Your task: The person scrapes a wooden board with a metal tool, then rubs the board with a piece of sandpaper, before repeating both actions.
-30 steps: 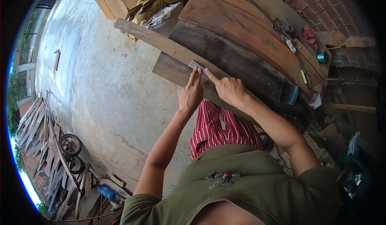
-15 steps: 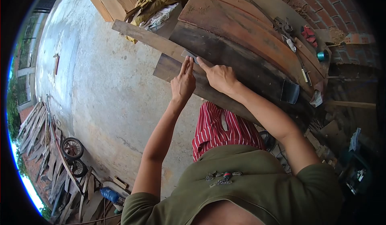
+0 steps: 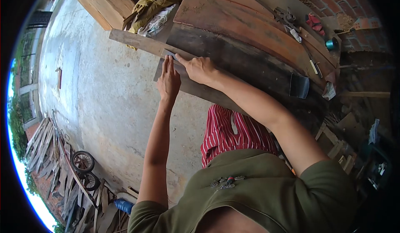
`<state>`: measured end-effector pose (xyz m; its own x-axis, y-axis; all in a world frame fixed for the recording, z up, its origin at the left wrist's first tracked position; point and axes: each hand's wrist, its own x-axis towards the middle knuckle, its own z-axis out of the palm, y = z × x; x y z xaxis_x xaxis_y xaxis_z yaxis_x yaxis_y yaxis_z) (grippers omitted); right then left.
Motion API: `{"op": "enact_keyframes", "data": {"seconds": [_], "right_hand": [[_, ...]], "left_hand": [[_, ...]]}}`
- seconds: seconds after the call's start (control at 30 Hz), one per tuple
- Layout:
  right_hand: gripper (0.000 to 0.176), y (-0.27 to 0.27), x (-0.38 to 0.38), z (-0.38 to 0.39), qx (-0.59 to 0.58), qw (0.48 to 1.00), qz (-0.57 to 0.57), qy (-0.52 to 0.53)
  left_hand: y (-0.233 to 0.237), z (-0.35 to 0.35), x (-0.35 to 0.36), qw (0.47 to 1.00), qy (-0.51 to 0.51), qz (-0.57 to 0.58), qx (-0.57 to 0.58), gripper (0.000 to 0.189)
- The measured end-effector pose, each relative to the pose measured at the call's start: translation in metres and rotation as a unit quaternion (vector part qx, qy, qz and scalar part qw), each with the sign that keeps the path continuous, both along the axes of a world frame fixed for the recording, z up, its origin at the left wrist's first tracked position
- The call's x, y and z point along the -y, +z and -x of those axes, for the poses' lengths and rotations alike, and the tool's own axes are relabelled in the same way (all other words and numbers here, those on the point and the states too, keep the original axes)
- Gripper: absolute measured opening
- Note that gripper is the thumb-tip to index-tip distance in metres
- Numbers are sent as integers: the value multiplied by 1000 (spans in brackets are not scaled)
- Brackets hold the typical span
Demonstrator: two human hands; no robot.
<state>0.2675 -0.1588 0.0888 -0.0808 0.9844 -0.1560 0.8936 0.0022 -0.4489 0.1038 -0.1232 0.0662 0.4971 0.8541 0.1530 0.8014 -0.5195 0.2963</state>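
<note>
My left hand (image 3: 169,81) has its first fingers stretched out together, their tips on a small flat grey scraper blade (image 3: 169,53). From the other side, my right hand (image 3: 201,69) presses the same blade with a straight index finger while its other fingers curl in. The blade lies across a long narrow wooden plank (image 3: 135,41), towards its left end. My thumbs are mostly hidden behind the fingers. Nearer to me a second board (image 3: 200,90) runs along below the plank, partly covered by my hands and right forearm.
Behind the plank is a dark and reddish wooden worktop (image 3: 225,18). On it lie a curled dark sheet (image 3: 299,86), a knife-like tool (image 3: 314,67), a red cloth (image 3: 315,23) and a teal spool (image 3: 331,45). Crumpled sacks (image 3: 152,6) lie behind the plank's left end.
Both hands have slid left along the plank with the scraper blade, closer to its left end. The camera view has shifted slightly.
</note>
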Motion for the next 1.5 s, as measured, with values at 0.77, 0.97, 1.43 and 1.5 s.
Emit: {"op": "enact_keyframes", "data": {"seconds": [0.77, 0.97, 1.43, 1.5], "right_hand": [[77, -5, 283, -131, 26, 989, -77, -125], [80, 9, 296, -130, 101, 965, -193, -146], [62, -2, 328, -144, -11, 990, -123, -63], [62, -4, 330, -141, -6, 985, -152, -81]], "left_hand": [[13, -95, 54, 930, -348, 34, -110, 62], [14, -84, 77, 937, -317, -129, -76, 66], [22, -93, 121, 931, -331, -75, -136, 50], [20, -97, 124, 934, -330, -79, -115, 48]]}}
